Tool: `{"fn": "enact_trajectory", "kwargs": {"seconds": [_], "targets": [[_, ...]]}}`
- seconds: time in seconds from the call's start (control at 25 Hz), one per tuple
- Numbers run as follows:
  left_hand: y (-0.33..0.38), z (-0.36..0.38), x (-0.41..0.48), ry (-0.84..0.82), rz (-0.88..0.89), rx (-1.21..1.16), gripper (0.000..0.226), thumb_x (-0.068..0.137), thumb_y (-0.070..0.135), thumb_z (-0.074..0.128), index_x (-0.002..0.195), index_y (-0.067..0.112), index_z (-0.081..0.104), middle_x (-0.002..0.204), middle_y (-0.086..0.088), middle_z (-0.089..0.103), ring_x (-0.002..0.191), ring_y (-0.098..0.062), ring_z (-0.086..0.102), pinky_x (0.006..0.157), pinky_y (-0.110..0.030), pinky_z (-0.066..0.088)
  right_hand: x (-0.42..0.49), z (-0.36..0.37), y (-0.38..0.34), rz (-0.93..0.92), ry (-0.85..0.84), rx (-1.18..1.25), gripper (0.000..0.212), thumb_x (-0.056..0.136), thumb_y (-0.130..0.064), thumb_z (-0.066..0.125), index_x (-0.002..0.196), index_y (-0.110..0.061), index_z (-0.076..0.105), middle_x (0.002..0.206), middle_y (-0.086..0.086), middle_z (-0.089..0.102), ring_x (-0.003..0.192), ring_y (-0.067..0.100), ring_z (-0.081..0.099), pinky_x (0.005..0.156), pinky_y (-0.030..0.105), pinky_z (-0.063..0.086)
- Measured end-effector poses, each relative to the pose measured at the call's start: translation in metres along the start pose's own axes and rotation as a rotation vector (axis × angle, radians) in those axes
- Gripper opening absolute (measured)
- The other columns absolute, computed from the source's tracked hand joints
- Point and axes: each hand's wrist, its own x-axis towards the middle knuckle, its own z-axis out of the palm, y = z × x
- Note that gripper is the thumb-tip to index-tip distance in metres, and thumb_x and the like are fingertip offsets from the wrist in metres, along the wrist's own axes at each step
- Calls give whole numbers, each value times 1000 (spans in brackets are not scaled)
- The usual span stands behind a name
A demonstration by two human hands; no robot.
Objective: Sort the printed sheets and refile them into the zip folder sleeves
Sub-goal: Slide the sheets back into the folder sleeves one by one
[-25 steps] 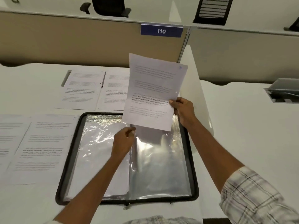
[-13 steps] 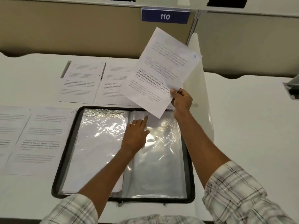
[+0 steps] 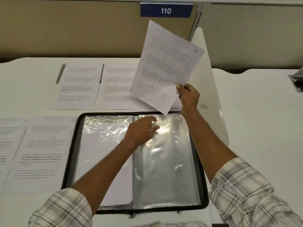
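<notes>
A black zip folder (image 3: 197,163) lies open on the white desk, its clear plastic sleeves (image 3: 165,174) spread flat. The left sleeve holds a white sheet (image 3: 105,153). My right hand (image 3: 188,95) pinches the right edge of a printed sheet (image 3: 165,68) marked 3 in blue and holds it tilted in the air above the folder's far edge. My left hand (image 3: 142,131) rests flat on the top of the right sleeve, fingers spread and straight.
Two printed sheets (image 3: 78,86) lie side by side beyond the folder, and more sheets (image 3: 41,153) lie to its left. A white divider panel (image 3: 211,89) stands along the desk's right side. A beige partition with a blue 110 sign (image 3: 166,10) closes the back.
My left hand let go of the sheet's lower corner and came down flat on the right sleeve. My right hand tilted the sheet clockwise and lifted it farther back.
</notes>
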Motion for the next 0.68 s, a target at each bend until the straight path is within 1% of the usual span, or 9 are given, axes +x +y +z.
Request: {"fn": "enact_trajectory", "kwargs": {"seconds": [0.08, 0.16, 0.24, 0.28, 0.36, 0.44, 0.52, 0.6, 0.68], "targets": [[1, -1, 4, 80, 4, -6, 21, 102, 42, 56, 119, 32, 65, 112, 8, 61, 103, -17, 64, 80, -37, 52, 2, 0, 4, 0, -33, -21, 22, 86, -9, 79, 108, -8, 75, 96, 5, 78, 82, 11, 69, 78, 24, 55], [0, -1, 9, 199, 42, -10, 12, 98, 32, 64, 105, 27, 72, 105, 3, 56, 94, -21, 61, 72, -36, 51, 1, -3, 6, -4, -76, -22, 23, 87, -9, 79, 109, -7, 75, 100, 8, 78, 86, 14, 70, 81, 26, 57], [-2, 1, 13, 275, 100, 8, 6, 92, 25, 72, 95, 23, 76, 102, 1, 57, 93, -23, 59, 71, -38, 50, 0, -7, 6, 7, -121, -24, 23, 87, -8, 79, 110, -6, 74, 99, 9, 77, 86, 15, 69, 81, 26, 58], [-4, 2, 16, 290, 122, 29, 5, 89, 25, 74, 93, 23, 77, 104, 1, 60, 95, -24, 60, 74, -38, 49, -1, -9, 6, 16, -135, -37, 23, 87, -7, 78, 110, -4, 73, 96, 8, 77, 83, 14, 69, 78, 25, 58], [-6, 4, 19, 301, 121, 51, 6, 89, 27, 73, 94, 26, 74, 104, 5, 65, 98, -22, 61, 83, -38, 42, -2, -16, 6, 2, -144, -87, 25, 87, -7, 78, 111, -1, 72, 91, 7, 76, 75, 11, 66, 70, 23, 55], [-7, 7, 22, 316, 96, 42, 7, 89, 31, 72, 96, 28, 71, 99, 9, 69, 100, -19, 62, 89, -33, 32, -2, -24, 6, -59, -136, -154, 23, 87, -9, 79, 109, -3, 74, 92, 9, 77, 76, 12, 67, 74, 26, 57], [-7, 6, 23, 288, 70, 18, 10, 91, 36, 71, 99, 30, 69, 93, 13, 70, 96, -15, 63, 91, -30, 26, -3, -31, 3, -122, -141, -200, 18, 88, -11, 79, 105, -7, 75, 94, 7, 78, 81, 13, 68, 81, 29, 58], [-8, 3, 24, 250, 51, -11, 15, 92, 41, 70, 103, 30, 68, 93, 15, 71, 95, -13, 63, 97, -32, 27, -6, -34, 0, -154, -165, -192, 13, 89, -10, 77, 102, -10, 74, 91, 3, 77, 82, 13, 68, 83, 29, 57], [-11, 0, 24, 257, 32, 7, 22, 91, 48, 70, 103, 30, 69, 98, 14, 70, 102, -14, 62, 103, -40, 29, -8, -34, -1, -161, -185, -168, 11, 90, -9, 76, 101, -11, 73, 91, 2, 76, 83, 13, 67, 84, 30, 57]]}}
